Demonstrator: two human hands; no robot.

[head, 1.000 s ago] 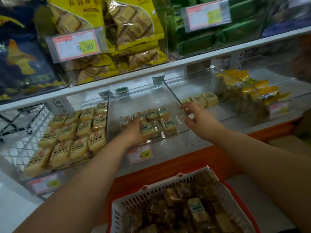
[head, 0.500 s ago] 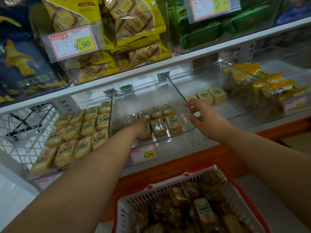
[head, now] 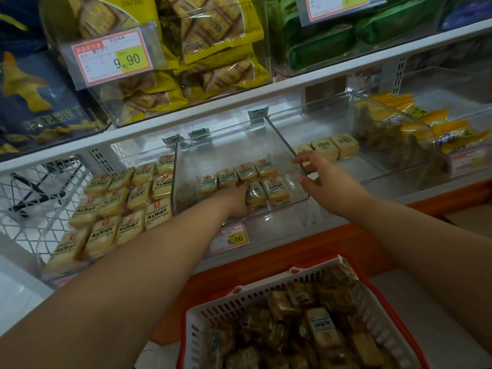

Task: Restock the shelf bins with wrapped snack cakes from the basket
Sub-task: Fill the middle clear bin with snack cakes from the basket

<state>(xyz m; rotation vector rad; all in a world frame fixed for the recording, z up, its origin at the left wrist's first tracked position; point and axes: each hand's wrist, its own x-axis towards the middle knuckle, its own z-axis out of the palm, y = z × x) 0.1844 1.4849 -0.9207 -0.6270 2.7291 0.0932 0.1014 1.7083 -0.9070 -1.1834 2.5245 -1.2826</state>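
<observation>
Head view: left hand (head: pixel 238 202) down among snack cakes (head: pixel 275 189) in middle bin (head: pixel 279 134) at shelf front edge, grip hidden. Right hand (head: pixel 323 179) pinching bin's side wall. Risk: shoving rows crooked; basket (head: pixel 229 306) stock waiting below.

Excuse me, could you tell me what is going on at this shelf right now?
A person is restocking snack cakes. The left hand reaches into the middle clear bin, resting among the wrapped cakes at its front. The right hand holds that bin's right wall. The basket below is still full of cakes, and the bin is mostly bare behind its two short rows.
</observation>
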